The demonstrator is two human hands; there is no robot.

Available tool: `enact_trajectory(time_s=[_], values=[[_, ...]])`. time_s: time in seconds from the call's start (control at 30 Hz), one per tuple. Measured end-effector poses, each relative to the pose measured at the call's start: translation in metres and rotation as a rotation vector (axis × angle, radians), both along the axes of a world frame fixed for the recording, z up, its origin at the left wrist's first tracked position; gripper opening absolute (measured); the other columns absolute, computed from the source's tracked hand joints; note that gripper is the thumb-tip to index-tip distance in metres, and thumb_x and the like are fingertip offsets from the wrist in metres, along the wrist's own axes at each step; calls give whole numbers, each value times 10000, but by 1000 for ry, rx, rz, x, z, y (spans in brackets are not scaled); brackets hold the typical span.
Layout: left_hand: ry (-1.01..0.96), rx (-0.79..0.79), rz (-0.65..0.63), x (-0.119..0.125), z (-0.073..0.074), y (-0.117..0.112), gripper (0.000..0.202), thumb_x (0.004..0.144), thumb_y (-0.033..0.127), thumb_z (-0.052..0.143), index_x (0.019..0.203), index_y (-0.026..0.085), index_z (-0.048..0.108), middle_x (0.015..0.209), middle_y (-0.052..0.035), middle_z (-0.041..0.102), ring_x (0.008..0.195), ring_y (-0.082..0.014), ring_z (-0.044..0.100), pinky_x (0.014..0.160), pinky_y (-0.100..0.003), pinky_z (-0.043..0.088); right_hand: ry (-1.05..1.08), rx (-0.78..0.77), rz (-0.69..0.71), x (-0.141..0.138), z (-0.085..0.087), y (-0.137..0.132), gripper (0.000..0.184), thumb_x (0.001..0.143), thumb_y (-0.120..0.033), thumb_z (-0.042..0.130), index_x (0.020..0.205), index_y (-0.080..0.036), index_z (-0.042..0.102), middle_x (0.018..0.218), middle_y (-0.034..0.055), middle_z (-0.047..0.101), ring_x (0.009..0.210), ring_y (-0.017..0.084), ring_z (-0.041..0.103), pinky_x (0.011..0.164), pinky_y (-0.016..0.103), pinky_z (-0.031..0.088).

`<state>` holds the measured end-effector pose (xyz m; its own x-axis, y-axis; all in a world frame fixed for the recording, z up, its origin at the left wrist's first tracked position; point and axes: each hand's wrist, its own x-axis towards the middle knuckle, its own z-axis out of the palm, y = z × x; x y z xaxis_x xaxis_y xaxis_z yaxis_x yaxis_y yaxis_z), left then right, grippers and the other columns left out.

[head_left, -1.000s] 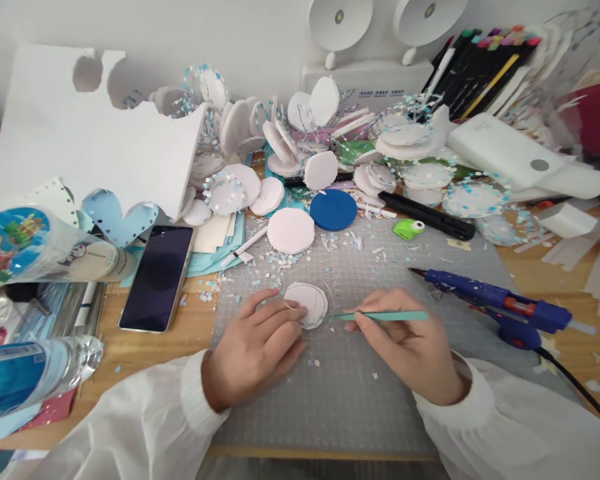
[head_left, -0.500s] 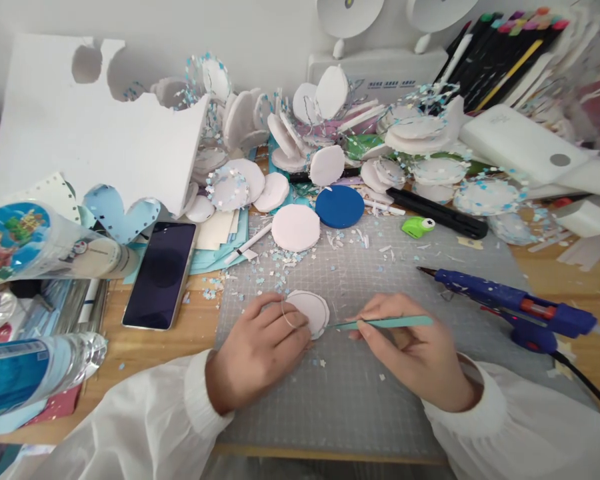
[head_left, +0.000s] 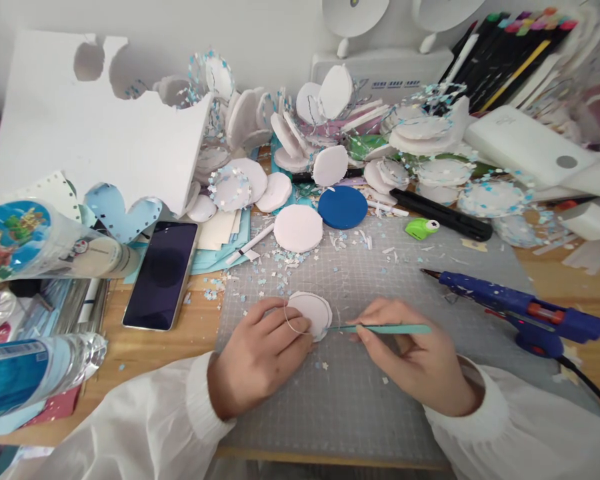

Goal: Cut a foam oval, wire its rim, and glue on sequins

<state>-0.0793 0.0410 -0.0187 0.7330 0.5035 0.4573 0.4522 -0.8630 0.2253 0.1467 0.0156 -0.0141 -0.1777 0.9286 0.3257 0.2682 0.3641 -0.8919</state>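
My left hand has its fingers closed on the lower left edge of a small white foam disc on the cutting mat. A thin pale strip curves in a loop over the fingers and the disc. In my right hand is a pair of teal tweezers, pinched between thumb and fingers. Their narrow tips point left and reach the disc's right edge; whether they grip the strip there is too small to tell.
The grey cutting mat carries star confetti, a blue disc, a larger white disc, a green punch and a blue glue gun. A phone lies left. Foam discs pile up behind.
The tweezers have turned slightly, nearer level, with their tips still at the disc's right edge. More of the thin loop shows. The whole view has shifted a little.
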Motion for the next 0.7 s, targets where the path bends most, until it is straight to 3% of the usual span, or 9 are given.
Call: enact_trajectory(time_s=[0.27,0.7], values=[[-18,-6,-10,1,2,0,61,828,123,652,877,155,639,934,-10,723,897,-156,634,928,-359,437,-83,137,18,-4,8,0,257,792,-22,564,954,-210,634,737,29,665,636,135,628,541,247,522],[26,-44,-15,-2,2,1,109,872,91,562,940,138,632,1001,-41,710,964,-171,623,977,-363,409,-97,212,2,0,2,-3,314,767,6,589,1011,-191,606,858,67,679,748,147,652,660,271,542]])
